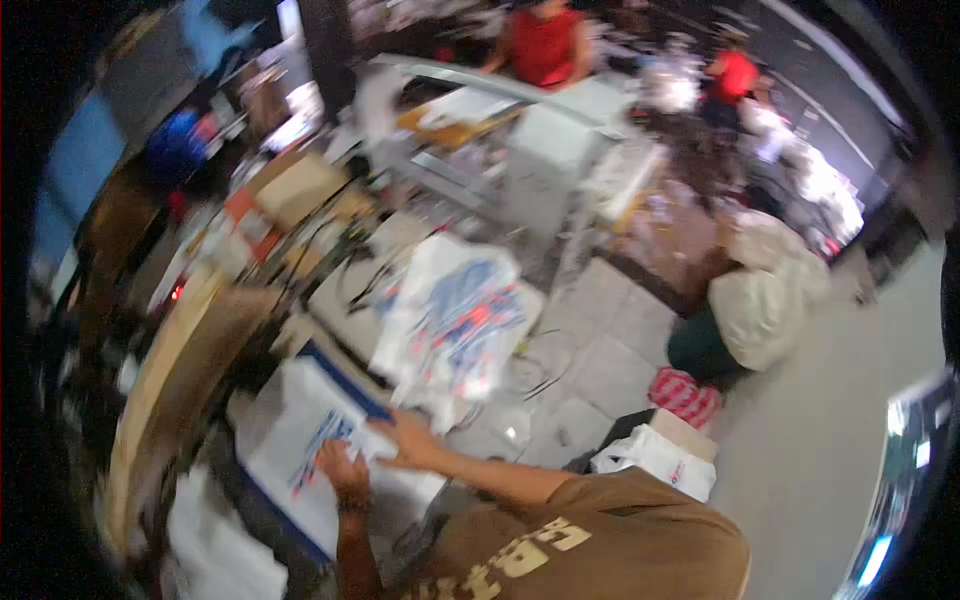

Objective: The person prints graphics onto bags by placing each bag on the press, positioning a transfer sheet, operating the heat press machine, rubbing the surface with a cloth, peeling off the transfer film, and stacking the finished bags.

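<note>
A white plastic bag (285,415) with blue and red print lies flat on a board with blue edges (268,505). My left hand (345,472) rests on the printed middle of the bag, its fingers apart, though blurred. To its right, my right hand (408,440) lies spread by the bag's edge and the blue border. Beyond them, another printed white bag (455,320) sits in a loose heap on a light surface. More white plastic (220,540) hangs or lies at the lower left.
A curved wooden panel (165,400) stands at my left. A large grey machine (555,150) is ahead, with a person in red (545,45) behind it. Cables (540,370) lie on the tiled floor. At right are a box with white bags (660,455) and a big pale sack (765,310).
</note>
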